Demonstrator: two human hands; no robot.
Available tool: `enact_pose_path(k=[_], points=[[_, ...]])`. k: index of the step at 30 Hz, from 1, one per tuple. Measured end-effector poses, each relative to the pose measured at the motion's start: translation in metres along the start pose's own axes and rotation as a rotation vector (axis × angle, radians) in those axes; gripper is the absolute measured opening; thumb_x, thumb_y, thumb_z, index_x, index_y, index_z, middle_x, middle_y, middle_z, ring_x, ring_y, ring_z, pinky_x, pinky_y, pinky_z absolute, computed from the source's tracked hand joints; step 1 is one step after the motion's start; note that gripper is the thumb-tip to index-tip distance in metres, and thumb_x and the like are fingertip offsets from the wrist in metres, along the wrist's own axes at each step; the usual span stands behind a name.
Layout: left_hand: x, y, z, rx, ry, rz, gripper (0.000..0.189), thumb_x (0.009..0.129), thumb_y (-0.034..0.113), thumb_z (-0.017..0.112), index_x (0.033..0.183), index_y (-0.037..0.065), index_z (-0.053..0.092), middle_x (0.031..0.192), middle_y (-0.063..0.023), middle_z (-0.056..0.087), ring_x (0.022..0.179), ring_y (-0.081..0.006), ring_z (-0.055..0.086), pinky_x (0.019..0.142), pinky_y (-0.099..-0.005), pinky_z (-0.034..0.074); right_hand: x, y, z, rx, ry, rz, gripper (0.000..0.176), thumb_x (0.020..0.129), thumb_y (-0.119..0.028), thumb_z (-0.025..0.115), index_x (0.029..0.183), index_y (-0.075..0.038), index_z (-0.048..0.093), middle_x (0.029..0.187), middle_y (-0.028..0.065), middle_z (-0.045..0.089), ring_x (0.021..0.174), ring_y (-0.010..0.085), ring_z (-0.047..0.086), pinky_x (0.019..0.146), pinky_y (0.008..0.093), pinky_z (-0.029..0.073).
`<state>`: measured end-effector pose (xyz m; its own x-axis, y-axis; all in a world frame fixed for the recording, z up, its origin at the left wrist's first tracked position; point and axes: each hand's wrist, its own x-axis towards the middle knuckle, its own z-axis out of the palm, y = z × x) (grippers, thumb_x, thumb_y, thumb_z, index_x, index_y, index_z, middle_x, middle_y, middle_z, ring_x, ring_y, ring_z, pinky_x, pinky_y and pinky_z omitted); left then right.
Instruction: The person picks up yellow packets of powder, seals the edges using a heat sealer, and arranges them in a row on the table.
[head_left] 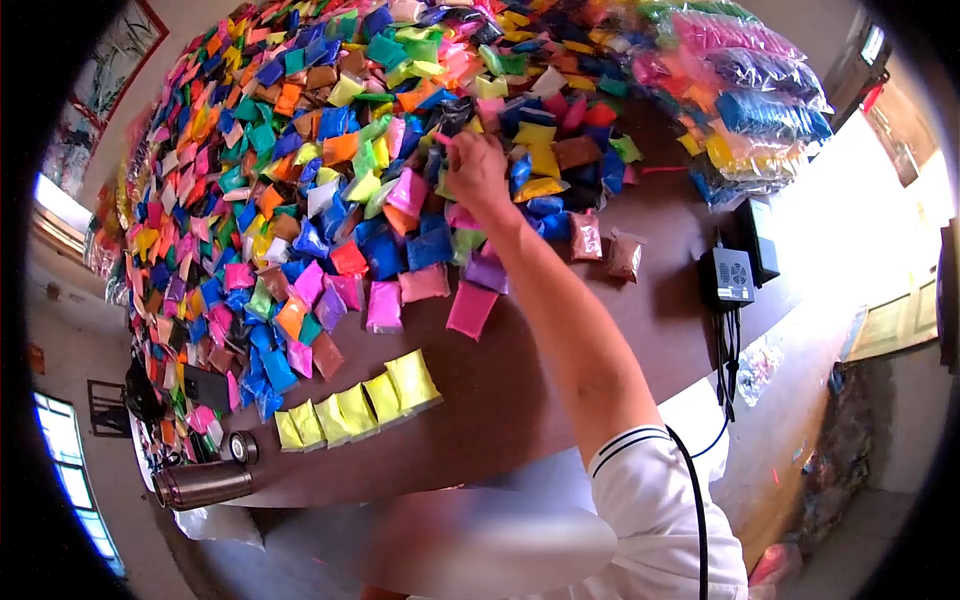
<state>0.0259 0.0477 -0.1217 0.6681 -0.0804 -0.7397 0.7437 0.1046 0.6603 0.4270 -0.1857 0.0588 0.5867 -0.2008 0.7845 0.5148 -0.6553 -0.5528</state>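
You are reaching your right hand (478, 175) far across the brown table (560, 390). It is resting on the near side of the pile of little packets (300, 150). Your fingers are curling down among the packets, but I cannot tell if they are pinching one or only touching. Your left hand is not showing.

The packets are looking small, light and squashy, like tiny plastic pillows with coloured powder inside. The plastic is shining, so I think it is a bit slippery. Pinching one gently by a corner or by its flat top edge is likely the best way, so that it is not bursting. The packets are lying on top of each other, so lifting one may be dragging its neighbours along.

A loose pink packet (470, 308) is lying just beside your arm. Two dusty pink packets (605, 245) are sitting near your hand on the other side. A row of yellow packets (355, 410) is waiting closer to you, well apart from your hand. A black box (730, 275) with a cord is sitting at the table's edge. Big clear bags (760, 100) are piling up beyond it. A metal cup (205, 485) is lying at the near corner. Nothing is blocking your hand.
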Motion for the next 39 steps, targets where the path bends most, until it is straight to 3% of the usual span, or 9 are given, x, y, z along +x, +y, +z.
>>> enact_pose_path(k=[5, 7, 13, 17, 19, 24, 27, 30, 39], points=[[0.003, 0.01, 0.012, -0.009, 0.026, -0.021, 0.026, 0.094, 0.029, 0.045, 0.085, 0.006, 0.054, 0.076, -0.0072, 0.055, 0.065, -0.0205, 0.052, 0.06, -0.0326, 0.045, 0.0, -0.012, -0.017, 0.121, -0.096, 0.109, 0.005, 0.078, -0.006, 0.06, 0.082, -0.003, 0.06, 0.079, 0.0154, 0.061, 0.078, 0.0376, 0.058, 0.067, 0.0453, 0.047], [0.003, 0.013, 0.016, -0.003, 0.039, -0.024, 0.027, 0.094, 0.029, 0.045, 0.085, 0.006, 0.053, 0.076, -0.0072, 0.055, 0.065, -0.0205, 0.052, 0.06, -0.0326, 0.045, 0.012, -0.001, -0.025, 0.648, 0.009, 0.419, 0.01, 0.077, -0.003, 0.059, 0.086, -0.003, 0.062, 0.084, 0.0163, 0.063, 0.078, 0.0357, 0.061, 0.067, 0.0424, 0.049], [-0.002, 0.019, 0.018, 0.016, 0.101, -0.029, 0.027, 0.094, 0.029, 0.045, 0.084, 0.006, 0.053, 0.075, -0.0072, 0.055, 0.064, -0.0205, 0.052, 0.059, -0.0327, 0.045, 0.046, 0.05, -0.091, -0.359, -0.352, 0.553, 0.036, 0.079, -0.022, 0.062, 0.114, -0.014, 0.063, 0.105, 0.0177, 0.064, 0.097, 0.0319, 0.063, 0.08, 0.0429, 0.051], [-0.026, 0.004, 0.011, 0.032, 0.146, -0.054, 0.027, 0.094, 0.03, 0.045, 0.084, 0.006, 0.053, 0.075, -0.0072, 0.055, 0.063, -0.0204, 0.052, 0.058, -0.0327, 0.045, 0.032, 0.083, -0.077, -0.525, -0.167, 0.316, 0.041, 0.075, -0.032, 0.06, 0.11, -0.011, 0.063, 0.119, 0.0179, 0.059, 0.104, 0.0357, 0.059, 0.089, 0.0466, 0.045], [-0.037, -0.006, 0.007, 0.044, 0.158, -0.064, 0.027, 0.094, 0.03, 0.045, 0.084, 0.006, 0.053, 0.075, -0.0072, 0.055, 0.063, -0.0204, 0.052, 0.058, -0.0327, 0.045, 0.04, 0.078, -0.086, -0.527, -0.425, 0.425, 0.045, 0.074, -0.038, 0.061, 0.111, -0.012, 0.063, 0.125, 0.0169, 0.055, 0.108, 0.035, 0.057, 0.092, 0.0475, 0.043], [-0.031, -0.046, 0.003, -0.081, 0.199, -0.068, 0.029, 0.09, 0.034, 0.051, 0.073, 0.009, 0.049, 0.068, -0.0073, 0.055, 0.054, -0.0193, 0.052, 0.049, -0.0318, 0.044, 0.041, 0.087, -0.082, -0.49, -0.519, 0.407, 0.049, 0.071, -0.046, 0.065, 0.103, -0.01, 0.066, 0.107, 0.0172, 0.064, 0.101, 0.036, 0.06, 0.083, 0.0443, 0.048], [-0.029, -0.058, -0.006, -0.214, 0.223, -0.061, 0.035, 0.085, 0.036, 0.057, 0.062, 0.013, 0.043, 0.062, -0.0076, 0.056, 0.045, -0.0178, 0.052, 0.04, -0.0307, 0.043, 0.04, 0.083, -0.089, -0.308, -0.369, 0.318, 0.047, 0.073, -0.038, 0.07, 0.105, -0.005, 0.064, 0.095, 0.0119, 0.068, 0.085, 0.0295, 0.066, 0.073, 0.0392, 0.051], [-0.041, -0.045, 0.003, -0.23, 0.225, -0.008, 0.035, 0.085, 0.034, 0.058, 0.061, 0.012, 0.042, 0.062, -0.0077, 0.057, 0.045, -0.0174, 0.052, 0.04, -0.0304, 0.044, 0.037, 0.041, -0.112, 0.611, -0.165, 0.657, 0.03, 0.079, -0.019, 0.074, 0.098, 0.0, 0.062, 0.08, -0.0003, 0.06, 0.064, 0.0086, 0.054, 0.057, 0.0238, 0.044], [-0.059, 0.002, 0.014, -0.034, 0.138, -0.013, 0.031, 0.088, 0.03, 0.061, 0.068, 0.008, 0.053, 0.065, -0.0059, 0.058, 0.048, -0.0126, 0.052, 0.041, -0.0251, 0.04, -0.026, -0.062, -0.159, 1.048, -0.434, 0.887, 0.025, 0.084, -0.014, 0.064, 0.108, -0.008, 0.058, 0.076, 0.001, 0.063, 0.05, 0.0034, 0.05, 0.038, 0.0171, 0.025]])
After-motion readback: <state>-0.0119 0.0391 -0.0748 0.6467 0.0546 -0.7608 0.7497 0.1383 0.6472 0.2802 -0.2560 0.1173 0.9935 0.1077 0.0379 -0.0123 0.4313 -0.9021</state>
